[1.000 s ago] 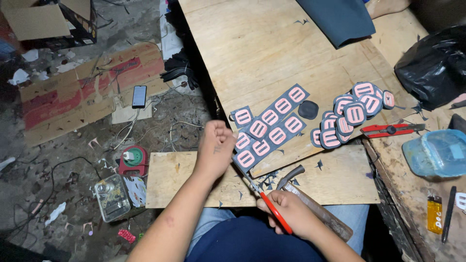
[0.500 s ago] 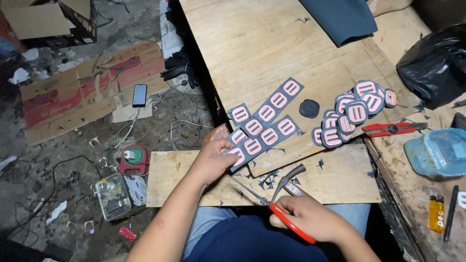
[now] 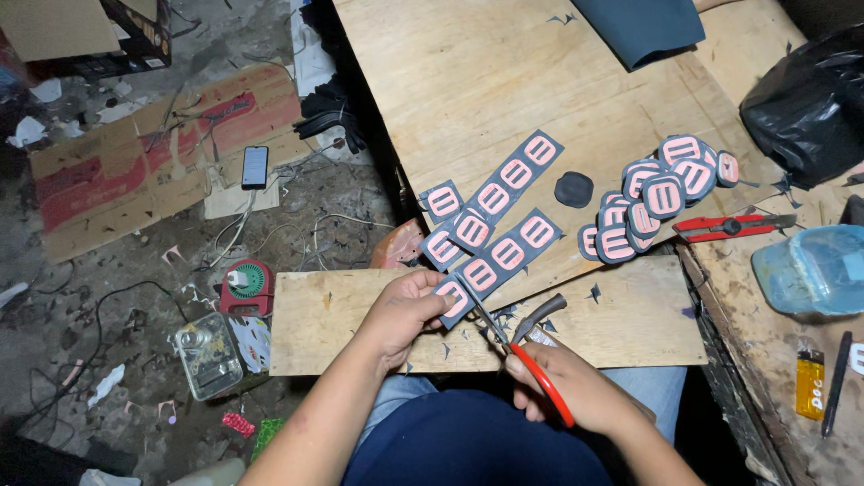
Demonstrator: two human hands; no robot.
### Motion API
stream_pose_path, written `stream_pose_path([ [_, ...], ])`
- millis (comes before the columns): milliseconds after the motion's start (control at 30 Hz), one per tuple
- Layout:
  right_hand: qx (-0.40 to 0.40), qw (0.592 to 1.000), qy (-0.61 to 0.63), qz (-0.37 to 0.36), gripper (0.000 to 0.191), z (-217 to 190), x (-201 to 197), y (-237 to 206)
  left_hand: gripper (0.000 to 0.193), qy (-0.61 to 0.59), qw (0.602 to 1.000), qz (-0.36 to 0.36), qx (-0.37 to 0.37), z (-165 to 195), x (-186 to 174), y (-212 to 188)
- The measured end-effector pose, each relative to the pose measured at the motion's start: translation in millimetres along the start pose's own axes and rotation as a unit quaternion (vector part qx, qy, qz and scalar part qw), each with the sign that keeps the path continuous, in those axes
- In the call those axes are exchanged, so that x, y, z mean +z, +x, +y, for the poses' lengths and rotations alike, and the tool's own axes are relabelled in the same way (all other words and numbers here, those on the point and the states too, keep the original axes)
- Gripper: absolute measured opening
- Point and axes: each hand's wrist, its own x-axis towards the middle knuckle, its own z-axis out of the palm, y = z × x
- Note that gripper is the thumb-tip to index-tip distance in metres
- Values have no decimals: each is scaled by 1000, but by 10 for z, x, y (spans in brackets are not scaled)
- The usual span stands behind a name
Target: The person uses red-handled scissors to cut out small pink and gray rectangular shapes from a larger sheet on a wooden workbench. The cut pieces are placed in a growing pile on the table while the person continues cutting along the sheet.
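Plywood board (image 3: 504,81) over littered floor (image 3: 117,297); scissors (image 3: 526,360) cutting.

Bare plywood board (image 3: 468,81) ahead; cut badge pile (image 3: 652,198) blocks right.

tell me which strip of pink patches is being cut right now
The lower strip, nearest the person: the left hand grips its end while the red-handled scissors in the right hand bite into it. The longer strip lies untouched on the board.
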Motion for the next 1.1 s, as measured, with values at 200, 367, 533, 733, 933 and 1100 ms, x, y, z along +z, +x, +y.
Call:
stream_pose_path([
  [200, -1, 1000, -14, 10, 42, -57, 34, 3, 32, 12, 1000, 11, -19, -1, 8, -44],
  [367, -7, 1000, 0, 5, 40, -18, 17, 27, 32, 3, 1000, 8, -16, -24, 32, -54],
  [533, -7, 1000, -8, 13, 41, 51, 7, 61, 30, -4, 1000, 3, -13, -58, 20, -46],
  [733, 29, 997, 55, 50, 37, 142, 24, 86, 33, 4, 1000, 21, -12, -85, -13, -14],
  [933, 41, 989, 86, 112, 33, 206, 56, 94, 30, 6, 1000, 29, 8, 50, 8, -20],
  [1100, 32, 993, 90, 68, 34, 176, 58, 74, 36, 19, 994, 20, 108, 351, 145, 93],
])
